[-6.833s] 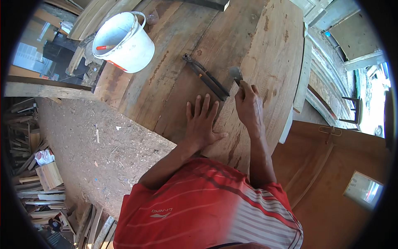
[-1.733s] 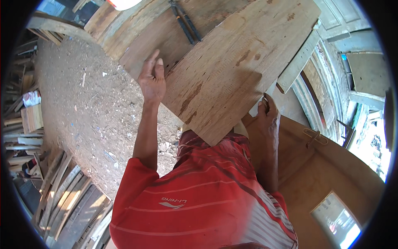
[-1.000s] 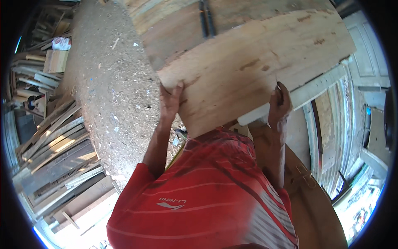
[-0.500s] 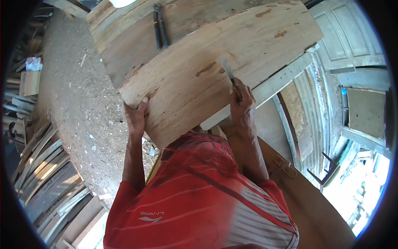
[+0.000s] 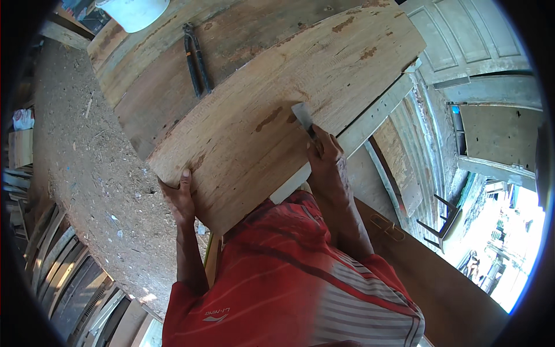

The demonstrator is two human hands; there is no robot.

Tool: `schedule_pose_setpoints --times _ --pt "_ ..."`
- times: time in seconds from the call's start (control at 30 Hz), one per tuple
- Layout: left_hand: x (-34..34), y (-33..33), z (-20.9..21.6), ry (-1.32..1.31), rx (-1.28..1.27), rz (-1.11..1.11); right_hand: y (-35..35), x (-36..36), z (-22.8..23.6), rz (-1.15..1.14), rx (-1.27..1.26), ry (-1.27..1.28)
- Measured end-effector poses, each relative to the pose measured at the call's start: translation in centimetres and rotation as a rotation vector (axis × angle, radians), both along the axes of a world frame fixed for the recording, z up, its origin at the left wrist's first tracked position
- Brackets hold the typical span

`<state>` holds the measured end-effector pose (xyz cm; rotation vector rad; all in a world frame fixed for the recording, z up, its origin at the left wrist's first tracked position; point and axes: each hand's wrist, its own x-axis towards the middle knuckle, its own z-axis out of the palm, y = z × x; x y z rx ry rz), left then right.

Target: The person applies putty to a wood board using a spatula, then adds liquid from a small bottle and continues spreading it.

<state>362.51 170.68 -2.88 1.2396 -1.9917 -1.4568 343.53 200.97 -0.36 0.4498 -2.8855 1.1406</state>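
Note:
A pale wooden board with a curved far edge lies across the workbench, marked with several reddish-brown patches. My left hand grips its near left corner, thumb on top and the other fingers out of sight beneath. In my right hand is a putty knife, held by its handle. Its flat grey blade points away from me, over the board just right of a long brown patch. Whether the blade touches the wood I cannot tell.
Pincers with dark handles lie on the workbench beyond the board. A white bucket stands at the back left. Scrap timber is stacked along the left, beyond the littered floor. Pale panelled doors are at the right.
The view has shifted, so the board and bench sit further left and lower. The putty knife's blade, blurred before, now shows sharply near the same patch. My left hand keeps its hold.

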Motion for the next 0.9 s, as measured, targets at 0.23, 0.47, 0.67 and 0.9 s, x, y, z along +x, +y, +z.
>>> schedule_pose_setpoints --times 0.23,0.47,0.67,0.9 --pt "-0.5 0.5 -0.1 -0.223 -0.329 0.115 -0.1 -5.2 0.4 0.162 -0.052 0.005" --pt "-1.4 1.3 -0.8 -0.333 -0.639 0.051 2.1 -10.6 0.8 0.269 -0.314 -0.082" --pt "-2.2 2.1 -1.1 -0.373 -0.686 0.067 6.7 -14.5 0.5 0.282 -0.062 0.049" --pt "-2.7 1.9 -1.4 -0.423 -0.759 0.065 8.3 -16.5 0.9 0.16 -0.146 -0.016"
